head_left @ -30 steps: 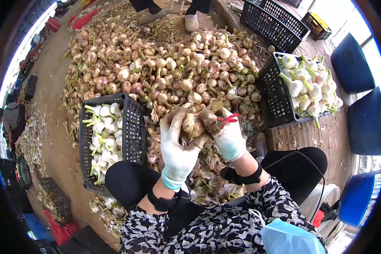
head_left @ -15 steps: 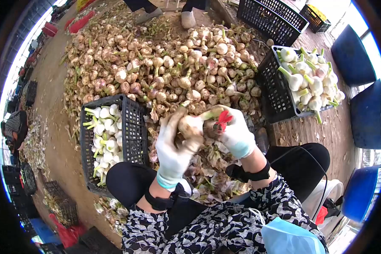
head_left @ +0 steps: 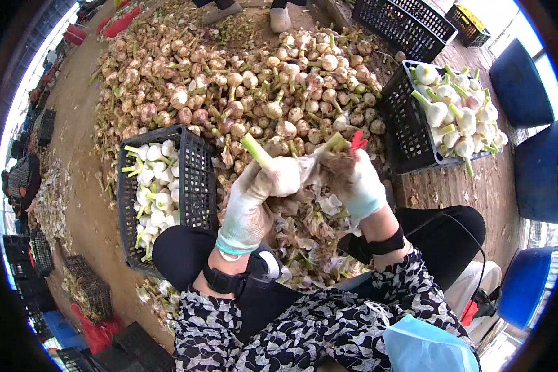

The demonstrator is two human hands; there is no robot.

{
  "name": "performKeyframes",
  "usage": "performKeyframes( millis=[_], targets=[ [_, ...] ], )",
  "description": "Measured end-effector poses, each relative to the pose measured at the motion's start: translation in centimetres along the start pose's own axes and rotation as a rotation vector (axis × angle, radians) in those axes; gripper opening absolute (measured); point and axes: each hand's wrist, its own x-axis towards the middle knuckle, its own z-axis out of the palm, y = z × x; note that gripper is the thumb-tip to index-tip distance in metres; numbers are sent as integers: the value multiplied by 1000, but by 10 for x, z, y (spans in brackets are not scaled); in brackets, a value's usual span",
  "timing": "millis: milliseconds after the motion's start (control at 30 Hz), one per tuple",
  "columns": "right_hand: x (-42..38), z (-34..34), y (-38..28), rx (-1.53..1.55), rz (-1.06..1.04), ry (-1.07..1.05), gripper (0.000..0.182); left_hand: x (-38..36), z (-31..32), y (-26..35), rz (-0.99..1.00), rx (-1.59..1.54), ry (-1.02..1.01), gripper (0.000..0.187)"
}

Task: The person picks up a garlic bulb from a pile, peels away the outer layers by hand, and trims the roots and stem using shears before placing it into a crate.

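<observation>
My gloved left hand (head_left: 249,201) is wrapped round a garlic bulb (head_left: 285,176), whose cut green stem points up and to the left. Red material shows at the fingers of my gloved right hand (head_left: 361,186). That hand pinches brownish garlic skin (head_left: 335,166), which stretches from the bulb's right side. Beyond both hands spreads a big pile of unpeeled garlic (head_left: 229,93). Loose papery peelings (head_left: 310,248) lie below, between my legs.
A black crate (head_left: 198,186) of cleaned white garlic stands at my left knee. Another filled crate (head_left: 409,127) is at the right. Blue bins (head_left: 521,87) line the right side. A person's shoes (head_left: 280,20) show beyond the pile; another person (head_left: 23,185) is at far left.
The bulb has turned so its stem now points up-left. My right hand has moved right, drawing skin away from the bulb.
</observation>
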Motion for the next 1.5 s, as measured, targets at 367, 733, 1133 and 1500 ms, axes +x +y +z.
performKeyframes(
  millis=[367,733,1133,1500],
  targets=[
    [20,-57,11,-944,50,134,21,2,-3,-7,46,100,2,64],
    [-5,-63,3,-1307,121,-723,19,11,-10,-7,89,561,14,61],
    [-4,3,-49,-305,416,90,28,11,-3,-14,53,342,57,61],
    [5,-19,-20,-994,-97,-255,28,10,-4,-18,90,581,52,74]
  ],
)
